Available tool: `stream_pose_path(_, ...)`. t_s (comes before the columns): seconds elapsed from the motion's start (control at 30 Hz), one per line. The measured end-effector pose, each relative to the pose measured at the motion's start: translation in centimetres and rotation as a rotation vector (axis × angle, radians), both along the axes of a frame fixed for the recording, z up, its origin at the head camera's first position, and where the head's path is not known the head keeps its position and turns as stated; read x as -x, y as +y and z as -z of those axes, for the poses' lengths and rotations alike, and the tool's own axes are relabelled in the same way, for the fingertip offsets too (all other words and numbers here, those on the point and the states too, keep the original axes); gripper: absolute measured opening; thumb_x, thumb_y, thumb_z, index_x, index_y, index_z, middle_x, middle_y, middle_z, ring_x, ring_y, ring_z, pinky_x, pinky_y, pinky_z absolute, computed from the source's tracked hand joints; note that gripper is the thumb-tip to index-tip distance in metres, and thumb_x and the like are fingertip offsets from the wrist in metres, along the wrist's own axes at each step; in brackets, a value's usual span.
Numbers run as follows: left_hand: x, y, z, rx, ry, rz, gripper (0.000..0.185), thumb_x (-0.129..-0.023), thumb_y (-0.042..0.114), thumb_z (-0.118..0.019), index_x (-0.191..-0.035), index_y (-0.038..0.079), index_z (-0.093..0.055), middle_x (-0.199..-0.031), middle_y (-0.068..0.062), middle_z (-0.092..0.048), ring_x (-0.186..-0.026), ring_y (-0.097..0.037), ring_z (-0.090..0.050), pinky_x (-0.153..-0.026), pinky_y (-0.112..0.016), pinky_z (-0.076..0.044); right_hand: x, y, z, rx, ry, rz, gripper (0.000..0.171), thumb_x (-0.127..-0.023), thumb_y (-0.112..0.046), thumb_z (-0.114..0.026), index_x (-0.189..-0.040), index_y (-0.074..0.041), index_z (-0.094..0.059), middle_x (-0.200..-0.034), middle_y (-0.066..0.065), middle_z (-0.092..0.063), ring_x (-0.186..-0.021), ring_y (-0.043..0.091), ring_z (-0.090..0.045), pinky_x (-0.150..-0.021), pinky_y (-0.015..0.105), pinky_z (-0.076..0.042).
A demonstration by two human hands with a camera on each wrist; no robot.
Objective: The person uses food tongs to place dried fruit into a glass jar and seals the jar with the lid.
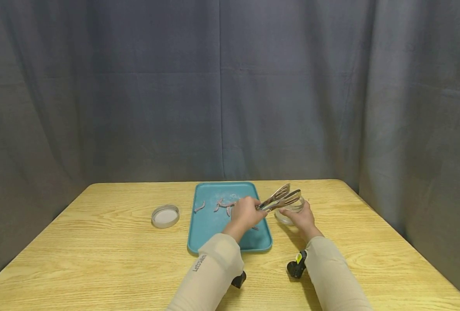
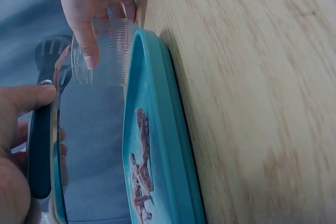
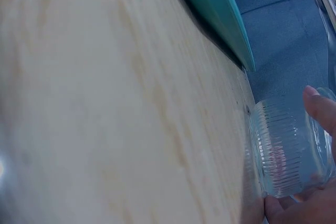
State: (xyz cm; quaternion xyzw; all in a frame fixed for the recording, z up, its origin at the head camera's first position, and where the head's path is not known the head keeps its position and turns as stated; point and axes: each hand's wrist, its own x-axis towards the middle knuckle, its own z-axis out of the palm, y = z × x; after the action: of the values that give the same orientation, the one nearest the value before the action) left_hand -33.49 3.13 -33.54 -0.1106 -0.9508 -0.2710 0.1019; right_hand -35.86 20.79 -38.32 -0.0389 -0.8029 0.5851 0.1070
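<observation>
The left hand (image 1: 244, 213) curls its fingers round the handle of a pair of metal tongs (image 1: 280, 198), over the right part of the teal tray (image 1: 204, 229); the tongs slant up and to the right, so that their slotted blades hang over the clear ribbed jar (image 1: 288, 210). In the left wrist view a thin pinkish strip (image 2: 62, 61) seems caught between the blades, just beside the jar's mouth. The right hand (image 1: 301, 217) wraps its thumb and fingers round that jar, which stands on the wooden table (image 1: 109, 255) just right of the tray. On the tray, left of and slightly beyond the left hand, lie several pinkish strips (image 1: 222, 204), one of them apart to the left. Farther left on the table, well apart from both hands, a round lid (image 1: 165, 216) lies flat. Beyond the table hangs a grey curtain (image 1: 230, 86).
</observation>
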Motion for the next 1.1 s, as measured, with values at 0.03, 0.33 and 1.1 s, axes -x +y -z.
stream_pose_path(0.03, 0.0, -0.1, 0.0, 0.001, 0.006, -0.001, 0.037, -0.074, 0.037, -0.065, -0.105, 0.017, -0.064, -0.095, 0.001, -0.062, -0.074, -0.014, -0.057, -0.054, -0.028, -0.043, 0.0, 0.0, 0.0, -0.004, 0.0, 0.002, 0.079, -0.074, -0.012, -0.066, -0.132, 0.004, -0.014, -0.129, 0.026, -0.026, -0.118, 0.039, -0.025, -0.095, 0.046, -0.019)
stream_pose_path(0.33, 0.1, -2.1, -0.1, -0.079, 0.051, 0.005, 0.036, -0.072, 0.035, -0.068, -0.1, 0.013, -0.066, -0.084, 0.001, -0.061, -0.068, -0.014, -0.055, -0.051, -0.028, -0.041, 0.0, -0.1, -0.2, -0.016, -0.02, 0.02, 0.081, -0.074, -0.014, -0.067, -0.133, 0.003, -0.014, -0.13, 0.026, -0.025, -0.118, 0.039, -0.025, -0.095, 0.045, -0.019)
stream_pose_path(1.1, 0.0, -8.4, -1.9, -0.19, 0.096, -0.024, 0.023, -0.072, 0.031, -0.068, -0.082, 0.01, -0.067, -0.059, 0.003, -0.054, -0.044, -0.012, -0.041, -0.04, -0.026, -0.029, 0.3, 0.2, 0.2, -0.016, -0.024, 0.018, 0.084, -0.074, -0.019, -0.068, -0.134, 0.001, -0.013, -0.13, 0.025, -0.026, -0.117, 0.039, -0.026, -0.094, 0.047, -0.021)
